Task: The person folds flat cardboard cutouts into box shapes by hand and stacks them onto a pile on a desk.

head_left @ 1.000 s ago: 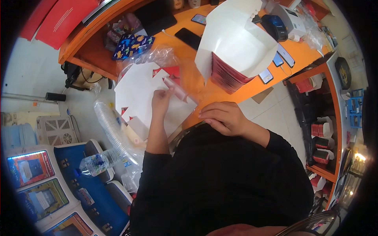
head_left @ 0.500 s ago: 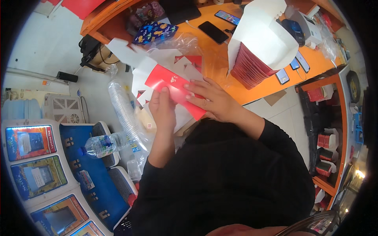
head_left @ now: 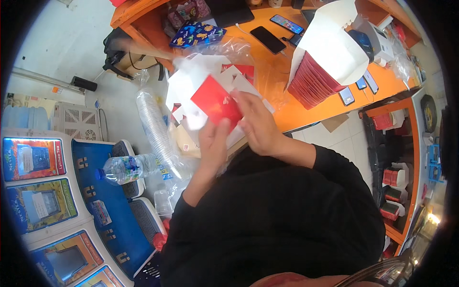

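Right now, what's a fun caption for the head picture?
Left fingers hold a red carton, right fingers at its edge, nested boxes nearby.

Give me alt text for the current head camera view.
A person's left hand holds a red carton, with the right hand at its edge. To the right, nested red-and-white cartons stand on an orange table; clear plastic cups lie stacked at left.

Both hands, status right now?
Left hand: closed, thumb over the near edge of the glossy red paperboard carton piece.
Right hand: fingers extended at the piece's right side; whether it grips cannot be told.
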The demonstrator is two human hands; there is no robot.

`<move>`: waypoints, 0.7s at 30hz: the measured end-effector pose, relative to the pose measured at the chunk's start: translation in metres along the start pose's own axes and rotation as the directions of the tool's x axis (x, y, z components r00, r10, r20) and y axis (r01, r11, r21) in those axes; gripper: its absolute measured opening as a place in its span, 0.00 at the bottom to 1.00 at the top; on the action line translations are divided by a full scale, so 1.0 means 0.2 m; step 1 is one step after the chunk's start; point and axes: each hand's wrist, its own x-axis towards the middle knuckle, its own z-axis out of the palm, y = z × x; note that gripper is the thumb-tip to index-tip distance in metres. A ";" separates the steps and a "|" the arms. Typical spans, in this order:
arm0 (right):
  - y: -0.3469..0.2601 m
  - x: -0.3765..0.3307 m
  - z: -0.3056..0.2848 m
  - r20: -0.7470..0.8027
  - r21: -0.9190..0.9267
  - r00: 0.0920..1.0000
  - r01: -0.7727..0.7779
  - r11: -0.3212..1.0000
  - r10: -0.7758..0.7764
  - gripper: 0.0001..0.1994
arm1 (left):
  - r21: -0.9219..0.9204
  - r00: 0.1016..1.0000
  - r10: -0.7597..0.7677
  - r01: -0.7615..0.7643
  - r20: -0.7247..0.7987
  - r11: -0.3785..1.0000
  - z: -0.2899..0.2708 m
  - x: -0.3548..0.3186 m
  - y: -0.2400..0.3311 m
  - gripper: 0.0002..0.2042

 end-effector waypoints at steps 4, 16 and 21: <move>0.09 0.04 -0.04 -0.081 0.325 0.963 -0.217 0.920 0.255 0.28 | 0.293 0.979 -0.038 -0.023 0.200 0.956 -0.25 0.04 -0.08 0.12; 0.28 0.09 -0.07 0.158 -0.153 0.985 -0.047 0.987 0.071 0.07 | 0.649 0.907 -0.269 -0.005 0.322 0.761 -0.32 0.05 -0.30 0.15; 0.27 0.13 -0.08 0.308 -0.173 0.945 -0.057 0.983 0.109 0.06 | 0.591 0.875 -0.287 0.002 0.389 0.807 -0.32 0.08 -0.29 0.24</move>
